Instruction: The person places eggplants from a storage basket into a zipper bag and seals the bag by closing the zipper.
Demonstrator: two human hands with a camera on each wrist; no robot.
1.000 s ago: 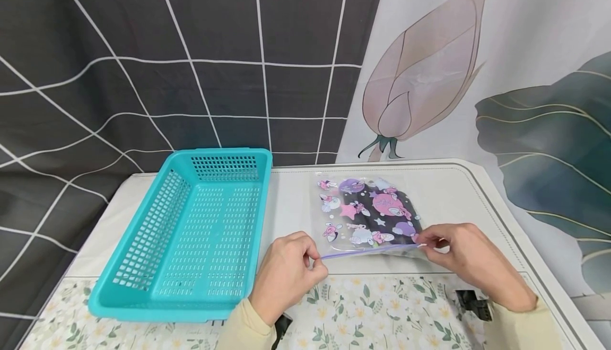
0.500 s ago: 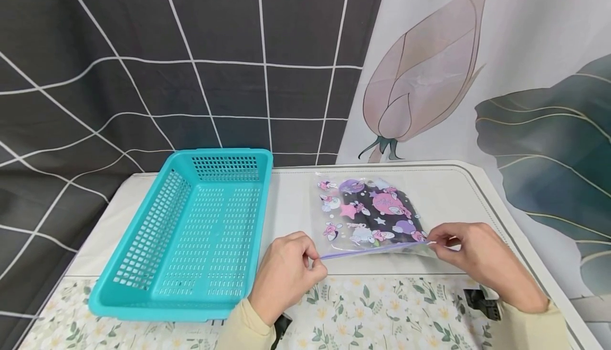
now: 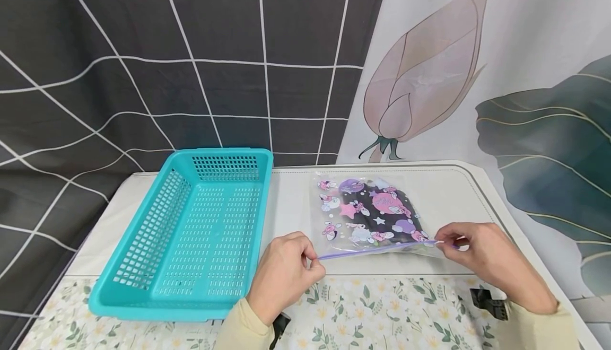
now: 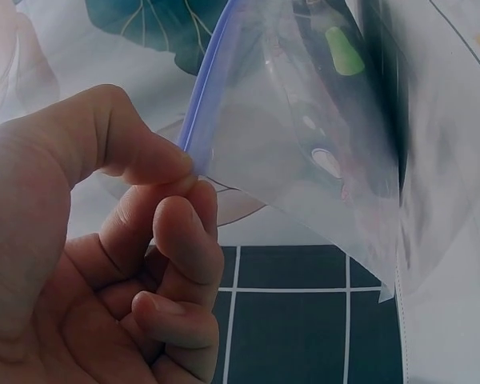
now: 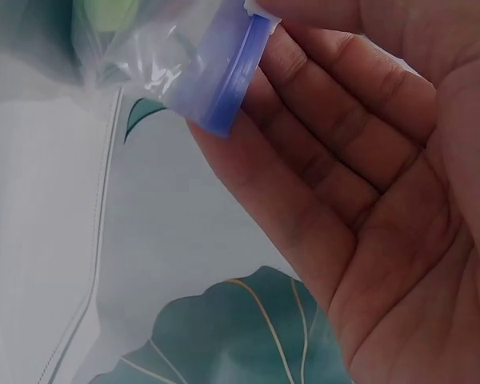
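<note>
A clear slider zip bag (image 3: 329, 209) with cartoon prints lies on the table, something dark inside it. Along its near edge runs a purple zip strip (image 3: 367, 251). My left hand (image 3: 285, 274) pinches the strip's left end between thumb and index finger, its other fingers curled, as the left wrist view shows. Toward the strip's right end, my right hand (image 3: 487, 252) pinches the small white slider (image 5: 264, 11). In the right wrist view a short end of the purple strip (image 5: 232, 88) sticks out past the slider, against the fingers.
Left of the bag stands a turquoise plastic basket (image 3: 217, 233) with perforated walls. The table (image 3: 293, 201) has a white cover, with a floral cloth (image 3: 363, 307) along the front. Behind it hang a dark grid curtain (image 3: 224, 95) and a flower-print curtain (image 3: 515, 63).
My right hand has moved right along the zip strip with the slider, nearer the bag's right end. The left hand has stayed almost in place at the left end.
</note>
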